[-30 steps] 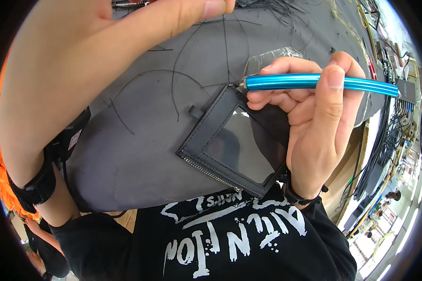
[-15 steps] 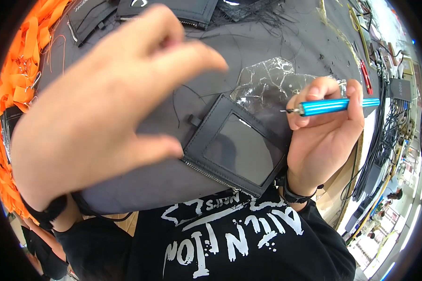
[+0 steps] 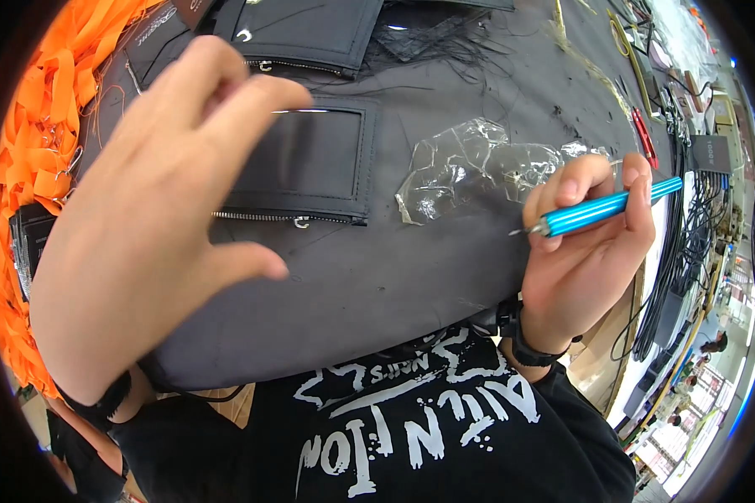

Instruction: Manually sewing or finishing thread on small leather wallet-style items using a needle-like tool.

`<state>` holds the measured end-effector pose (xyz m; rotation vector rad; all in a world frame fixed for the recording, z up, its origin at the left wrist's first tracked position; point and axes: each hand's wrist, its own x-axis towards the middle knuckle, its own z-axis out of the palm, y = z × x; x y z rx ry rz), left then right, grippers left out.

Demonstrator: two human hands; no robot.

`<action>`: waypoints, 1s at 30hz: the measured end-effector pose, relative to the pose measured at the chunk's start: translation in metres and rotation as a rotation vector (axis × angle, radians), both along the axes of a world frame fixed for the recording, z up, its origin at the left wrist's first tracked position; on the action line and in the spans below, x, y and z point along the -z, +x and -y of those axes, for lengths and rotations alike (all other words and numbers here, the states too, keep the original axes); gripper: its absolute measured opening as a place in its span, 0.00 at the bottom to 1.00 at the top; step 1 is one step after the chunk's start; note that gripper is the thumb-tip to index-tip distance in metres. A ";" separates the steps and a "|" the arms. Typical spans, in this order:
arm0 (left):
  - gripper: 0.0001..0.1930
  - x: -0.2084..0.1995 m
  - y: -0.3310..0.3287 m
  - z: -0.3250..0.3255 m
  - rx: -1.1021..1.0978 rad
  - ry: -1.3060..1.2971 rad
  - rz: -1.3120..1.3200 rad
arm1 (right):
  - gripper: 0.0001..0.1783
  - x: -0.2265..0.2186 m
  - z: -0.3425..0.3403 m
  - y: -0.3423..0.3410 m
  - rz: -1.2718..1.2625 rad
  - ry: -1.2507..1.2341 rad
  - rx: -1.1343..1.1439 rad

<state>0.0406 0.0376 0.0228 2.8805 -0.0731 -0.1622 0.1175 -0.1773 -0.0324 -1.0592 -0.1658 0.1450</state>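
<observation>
My left hand [image 3: 134, 226] hovers at the left with fingers and thumb spread apart, and nothing shows between them. Partly behind it lies a black zip card wallet [image 3: 323, 159] with a clear window, its zip edge toward me. That hand hides the wallet's left part; whether they touch I cannot tell. At the right, my right hand [image 3: 587, 226] is closed round a blue pen-shaped tool [image 3: 596, 213]. The tool's thin metal tip points left, above the table, apart from the wallet. Crinkled clear plastic film [image 3: 457, 168] lies between the wallet and my right hand.
Other black zip wallets [image 3: 302, 33] and loose black threads lie at the back. Orange straps with metal hooks [image 3: 46, 126] are heaped along the left edge. A red-handled tool [image 3: 643, 138], black cables [image 3: 675, 243] and a grey box [image 3: 710, 153] sit at the right.
The wallet has moved from the tilted place near me to farther back and left, now lying straighter. My left hand has shifted slightly left. The blue tool stays in my right hand, tip lower.
</observation>
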 end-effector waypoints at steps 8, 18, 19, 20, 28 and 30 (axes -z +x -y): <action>0.21 0.003 -0.005 0.023 0.010 -0.325 0.088 | 0.10 -0.002 -0.033 -0.024 -0.046 -0.177 -0.145; 0.13 0.007 0.003 0.025 0.101 -0.063 0.053 | 0.11 0.011 -0.036 -0.023 0.143 -0.298 -0.221; 0.12 0.008 0.004 0.024 0.093 -0.110 0.057 | 0.12 0.010 -0.035 -0.022 0.147 -0.313 -0.220; 0.12 0.010 0.005 0.023 0.082 -0.157 0.059 | 0.12 0.010 -0.035 -0.021 0.151 -0.327 -0.220; 0.12 0.011 0.008 0.012 0.139 -0.322 0.051 | 0.12 0.006 -0.040 -0.022 0.130 -0.424 -0.180; 0.12 0.013 0.008 0.010 0.147 -0.325 0.045 | 0.12 0.007 -0.040 -0.022 0.131 -0.431 -0.169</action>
